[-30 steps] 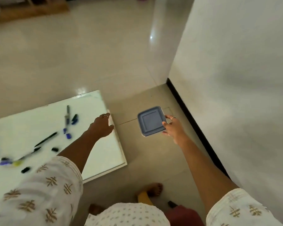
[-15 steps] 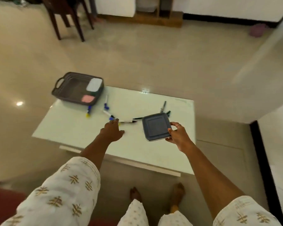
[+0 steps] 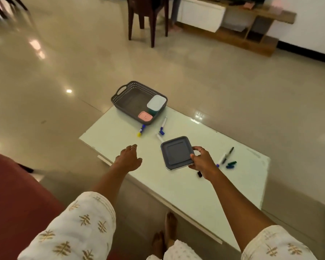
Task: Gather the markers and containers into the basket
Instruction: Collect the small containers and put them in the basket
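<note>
Since the frame half a second before, the view had swung so the white low table (image 3: 186,184) ran diagonally, the grey basket (image 3: 120,104) sat farther up the picture, and the square grey-lidded container (image 3: 176,152) in the right hand (image 3: 203,164) had drawn closer to that basket; a second before, it had been out over the bare floor by the wall.

The container was held flat, lid up, above the table's middle, one corner aimed roughly toward the basket. The right hand gripped its near right corner, thumb curled on the lid's edge and fingers wrapped beneath, forearm reaching forward from the lower right.

The left hand (image 3: 129,159) hovered over the table's left edge, palm down, fingers loosely bent and holding nothing.

The basket stood at the table's far left corner, its handle end pointing away. Inside, against its near right wall, were a white-lidded teal container (image 3: 156,103) and a small pink container (image 3: 145,116).

Just in front of the basket lay a yellow-capped blue marker (image 3: 141,130) and a blue-capped white marker (image 3: 162,126), both lying roughly toward the basket. To the right of the hand, a black marker (image 3: 228,153) lay diagonally, with a loose green cap (image 3: 233,163) beside it.
</note>
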Demonstrator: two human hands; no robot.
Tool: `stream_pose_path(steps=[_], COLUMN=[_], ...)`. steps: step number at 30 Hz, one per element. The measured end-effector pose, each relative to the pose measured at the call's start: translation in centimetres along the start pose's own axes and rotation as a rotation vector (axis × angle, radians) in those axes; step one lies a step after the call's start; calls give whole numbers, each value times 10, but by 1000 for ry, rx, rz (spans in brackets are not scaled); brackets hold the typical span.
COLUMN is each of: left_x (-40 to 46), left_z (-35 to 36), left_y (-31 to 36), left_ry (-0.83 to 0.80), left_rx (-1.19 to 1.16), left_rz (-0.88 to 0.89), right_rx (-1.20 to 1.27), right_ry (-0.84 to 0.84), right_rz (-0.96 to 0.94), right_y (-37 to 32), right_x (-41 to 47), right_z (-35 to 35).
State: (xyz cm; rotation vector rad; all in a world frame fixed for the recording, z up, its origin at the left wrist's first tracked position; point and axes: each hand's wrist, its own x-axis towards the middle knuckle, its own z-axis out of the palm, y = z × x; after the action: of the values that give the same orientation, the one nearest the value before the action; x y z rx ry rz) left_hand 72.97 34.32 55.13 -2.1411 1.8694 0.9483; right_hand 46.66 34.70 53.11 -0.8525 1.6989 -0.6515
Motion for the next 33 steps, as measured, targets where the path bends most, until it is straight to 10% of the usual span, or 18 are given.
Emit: stream_pose_path(steps=[33], left_x=[324], left_z=[-210], left_y=[-205], left_ry=[-129], left_rx=[14], left_rz=[39], right_rx=[141], right_ry=[109], right_rz=[367], right_y=[-203], right_x=[264], right_z=[317])
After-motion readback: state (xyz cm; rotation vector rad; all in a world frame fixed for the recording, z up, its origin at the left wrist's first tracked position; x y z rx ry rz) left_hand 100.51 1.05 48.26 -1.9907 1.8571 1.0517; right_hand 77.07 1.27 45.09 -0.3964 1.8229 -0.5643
